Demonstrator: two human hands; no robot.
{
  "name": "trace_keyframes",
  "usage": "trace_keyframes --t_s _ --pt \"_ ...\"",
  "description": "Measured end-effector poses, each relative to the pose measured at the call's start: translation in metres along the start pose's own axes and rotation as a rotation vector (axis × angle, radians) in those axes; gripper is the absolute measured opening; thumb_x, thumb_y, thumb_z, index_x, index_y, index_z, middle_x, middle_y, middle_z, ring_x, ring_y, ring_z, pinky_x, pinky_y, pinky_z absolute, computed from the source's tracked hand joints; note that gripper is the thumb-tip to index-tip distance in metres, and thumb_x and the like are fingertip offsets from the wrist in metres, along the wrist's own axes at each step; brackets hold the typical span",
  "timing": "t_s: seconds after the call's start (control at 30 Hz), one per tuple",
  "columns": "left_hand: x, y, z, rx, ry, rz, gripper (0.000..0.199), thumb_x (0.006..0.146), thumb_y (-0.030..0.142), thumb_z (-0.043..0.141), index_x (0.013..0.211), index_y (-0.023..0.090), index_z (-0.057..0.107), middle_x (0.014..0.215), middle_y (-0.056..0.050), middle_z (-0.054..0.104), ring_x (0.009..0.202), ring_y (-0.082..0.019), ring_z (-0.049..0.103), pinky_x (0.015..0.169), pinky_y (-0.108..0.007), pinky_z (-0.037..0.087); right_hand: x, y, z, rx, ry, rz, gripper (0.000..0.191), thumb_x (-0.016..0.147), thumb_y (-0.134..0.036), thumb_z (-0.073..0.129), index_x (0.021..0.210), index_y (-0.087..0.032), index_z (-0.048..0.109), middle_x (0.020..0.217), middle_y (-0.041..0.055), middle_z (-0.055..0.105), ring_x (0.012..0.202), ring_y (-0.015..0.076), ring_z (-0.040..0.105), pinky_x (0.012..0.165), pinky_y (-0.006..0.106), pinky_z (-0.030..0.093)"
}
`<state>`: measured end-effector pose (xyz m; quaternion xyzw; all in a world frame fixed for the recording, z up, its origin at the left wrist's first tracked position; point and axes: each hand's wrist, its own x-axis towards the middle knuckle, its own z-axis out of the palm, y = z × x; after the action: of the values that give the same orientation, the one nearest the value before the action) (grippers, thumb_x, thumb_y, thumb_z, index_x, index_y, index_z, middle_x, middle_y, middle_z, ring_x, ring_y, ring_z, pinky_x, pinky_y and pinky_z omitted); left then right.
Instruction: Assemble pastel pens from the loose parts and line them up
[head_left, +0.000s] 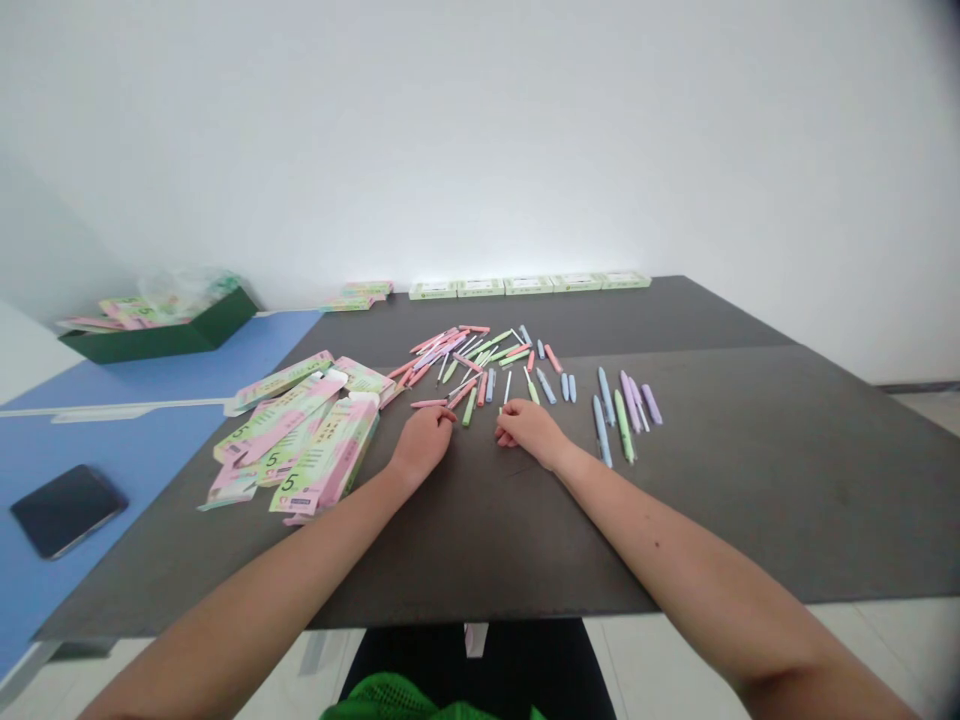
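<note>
Pastel plastic pens (459, 362) in pink, green, blue and lilac lie in a loose heap on a dark grey tabletop (750, 480), with a neater group of lilac, blue and green pens (622, 412) laid side by side to its right. The person's left hand (424, 442) and right hand (529, 432) rest on the tabletop just below the heap, a short gap between them, fingers loosely curled; the left fingertips sit just beside a pink pen (429, 404). Neither grip is wide and nothing shows held, though the curled fingers hide the palms, so I cannot tell for certain. To the left lies a spread of long pink-and-green printed cardboard packets (300, 447) marked 5. Further back, 5 pale green boxes (529, 286) stand in a row before a white wall (480, 130). A black smartphone (67, 510) lies on an adjoining blue table (127, 450), with a dark green tray (157, 338) of more packets farther back.
</note>
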<state>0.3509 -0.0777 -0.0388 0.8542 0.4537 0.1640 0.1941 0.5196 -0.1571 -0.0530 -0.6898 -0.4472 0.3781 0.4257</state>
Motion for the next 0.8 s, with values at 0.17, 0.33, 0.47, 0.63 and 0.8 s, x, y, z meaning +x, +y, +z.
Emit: trace_keyframes --t_s 0.17,0.33,0.47,0.63,0.8 --pt "0.012 0.011 0.003 0.063 -0.016 -0.030 0.035 0.081 0.013 0.032 0.085 0.016 0.066 0.091 -0.009 0.069 0.089 -0.021 0.062 0.080 -0.031 0.046 0.000 -0.001 0.000 0.058 -0.002 0.013 0.009 0.074 -0.012 0.051 0.066 -0.015 0.048 0.063 0.0024 0.063 0.048 0.0090 0.060 0.045 0.015 0.044" --pt "0.016 0.026 0.007 0.163 0.014 -0.024 0.034 0.085 0.028 0.036 0.087 0.010 0.065 0.095 -0.020 0.066 0.099 -0.028 0.059 0.087 -0.037 0.041 -0.002 -0.004 0.000 0.084 -0.008 0.028 0.009 0.072 -0.011 0.051 0.065 -0.015 0.047 0.061 0.0012 0.061 0.048 0.0089 0.060 0.045 0.015 0.045" --pt "0.016 0.032 0.012 0.188 -0.001 -0.055 0.035 0.079 0.039 0.047 0.084 0.010 0.065 0.095 -0.023 0.065 0.097 -0.031 0.059 0.082 -0.038 0.042 -0.004 -0.007 -0.001 0.089 -0.009 0.029 0.008 0.072 -0.011 0.050 0.066 -0.015 0.048 0.061 0.0015 0.061 0.048 0.0092 0.059 0.045 0.016 0.045" --pt "0.017 0.028 0.008 0.118 -0.058 -0.116 0.025 0.075 0.031 0.046 0.065 0.013 0.062 0.077 -0.017 0.065 0.081 -0.028 0.061 0.071 -0.034 0.041 -0.002 -0.003 0.000 0.095 0.001 0.011 0.007 0.071 -0.014 0.051 0.065 -0.016 0.049 0.060 0.0017 0.061 0.049 0.0106 0.059 0.047 0.018 0.044" --pt "0.001 0.026 -0.010 -0.060 -0.115 -0.145 0.030 0.077 0.037 0.044 0.058 0.016 0.054 0.063 -0.004 0.056 0.065 -0.018 0.054 0.059 -0.027 0.035 -0.003 -0.004 -0.002 0.106 0.126 -0.087 0.008 0.071 -0.022 0.050 0.064 -0.017 0.052 0.070 0.0031 0.063 0.065 0.0150 0.060 0.059 0.024 0.045"
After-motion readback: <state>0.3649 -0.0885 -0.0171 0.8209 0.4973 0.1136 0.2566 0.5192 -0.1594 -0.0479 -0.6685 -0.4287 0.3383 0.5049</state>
